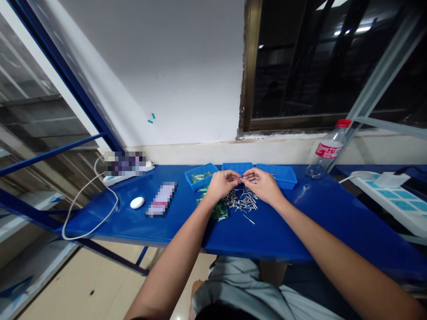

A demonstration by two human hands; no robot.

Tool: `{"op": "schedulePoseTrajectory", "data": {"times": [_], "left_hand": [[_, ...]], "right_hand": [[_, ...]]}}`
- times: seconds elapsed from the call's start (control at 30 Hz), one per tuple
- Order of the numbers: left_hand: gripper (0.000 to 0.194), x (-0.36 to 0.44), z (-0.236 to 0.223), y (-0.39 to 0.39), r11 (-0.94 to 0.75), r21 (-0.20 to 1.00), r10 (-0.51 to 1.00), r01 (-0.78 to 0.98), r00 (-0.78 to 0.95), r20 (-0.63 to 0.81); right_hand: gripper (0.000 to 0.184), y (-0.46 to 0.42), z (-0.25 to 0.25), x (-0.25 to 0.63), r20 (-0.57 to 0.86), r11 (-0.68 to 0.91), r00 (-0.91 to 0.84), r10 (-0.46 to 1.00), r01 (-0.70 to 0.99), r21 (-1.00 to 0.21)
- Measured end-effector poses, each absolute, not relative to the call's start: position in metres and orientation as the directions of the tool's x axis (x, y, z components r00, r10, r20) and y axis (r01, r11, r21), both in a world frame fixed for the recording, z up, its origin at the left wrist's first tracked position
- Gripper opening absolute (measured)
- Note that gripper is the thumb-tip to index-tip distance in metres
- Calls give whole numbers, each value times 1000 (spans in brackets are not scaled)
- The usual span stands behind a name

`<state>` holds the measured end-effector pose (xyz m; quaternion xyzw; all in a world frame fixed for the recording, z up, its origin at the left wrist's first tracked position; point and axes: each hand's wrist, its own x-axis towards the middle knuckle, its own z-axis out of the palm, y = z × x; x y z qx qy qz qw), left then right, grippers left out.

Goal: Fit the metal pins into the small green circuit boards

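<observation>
My left hand (224, 184) and my right hand (263, 183) meet at the fingertips over a pile of small metal pieces. Fingers and thumb are pinched together on each; whatever they hold is too small or hidden to make out. Below them lies the heap of thin silvery pins (248, 201), which look like pop rivets. One loose pin (248, 219) lies apart, nearer the front edge. Beside my left hand, green-tinted clear plastic bags (219, 212) are partly covered by the wrist.
Three blue trays stand behind my hands: the left tray (190, 180) holding green bags, the middle tray (237, 166) and the right tray (287, 178). A white oval case (137, 202), blurred phone-like object (162, 200), cable (71, 218), bottle (328, 152) and power strip (396, 200) share the blue table (267, 238).
</observation>
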<state>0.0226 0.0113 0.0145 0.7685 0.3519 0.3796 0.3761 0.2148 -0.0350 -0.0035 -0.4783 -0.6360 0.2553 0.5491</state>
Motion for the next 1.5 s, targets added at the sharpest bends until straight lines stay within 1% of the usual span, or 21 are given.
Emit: {"op": "schedulePoseTrajectory", "data": {"times": [0.17, 0.3, 0.33, 0.4, 0.47, 0.53, 0.67, 0.8, 0.9, 1.03, 1.13, 1.23, 1.33, 1.43, 1.5], "left_hand": [[20, 23, 14, 11, -472, 857, 823, 207, 452, 344], [16, 23, 21, 6, -496, 822, 821, 279, 457, 340], [18, 23, 23, 4, -502, 808, 822, 309, 462, 334], [29, 22, 28, 0, -509, 781, 824, 363, 468, 319], [39, 20, 30, -2, -518, 759, 818, 394, 489, 304], [43, 20, 30, -2, -528, 748, 809, 403, 507, 298], [36, 20, 26, 3, -513, 768, 815, 382, 498, 296], [24, 21, 22, 7, -462, 819, 843, 341, 456, 286], [18, 21, 20, 7, -457, 842, 833, 286, 471, 292], [17, 22, 15, 10, -469, 842, 821, 268, 484, 303], [25, 23, 10, 13, -467, 853, 819, 233, 479, 317], [30, 23, 9, 14, -464, 861, 816, 207, 479, 324], [28, 23, 13, 10, -458, 865, 817, 202, 480, 321], [23, 22, 19, 5, -450, 860, 831, 240, 466, 305], [22, 22, 24, 2, -453, 848, 830, 276, 478, 288]], "right_hand": [[21, -34, -5, 214, 460, 421, 44, 887, 335, -843], [19, -38, -1, 214, 530, 462, 5, 848, 485, -743], [17, -39, 0, 215, 550, 470, -1, 835, 521, -713], [15, -41, 3, 215, 576, 481, -3, 818, 553, -680], [14, -42, 4, 216, 576, 489, -7, 818, 537, -688], [13, -42, 5, 216, 570, 501, -23, 822, 507, -702], [14, -42, 4, 216, 567, 512, -52, 822, 504, -696], [13, -42, 4, 214, 541, 472, 11, 841, 474, -743], [12, -42, 4, 214, 524, 453, 41, 851, 448, -771], [11, -42, 4, 213, 503, 443, 25, 864, 439, -782], [12, -41, 2, 212, 506, 447, 25, 862, 432, -783], [16, -41, 1, 212, 531, 467, 8, 847, 464, -753], [19, -41, 2, 213, 573, 503, -30, 819, 520, -691], [19, -43, 4, 214, 604, 515, -39, 796, 568, -642], [17, -43, 6, 214, 606, 506, -19, 795, 573, -645]]}}
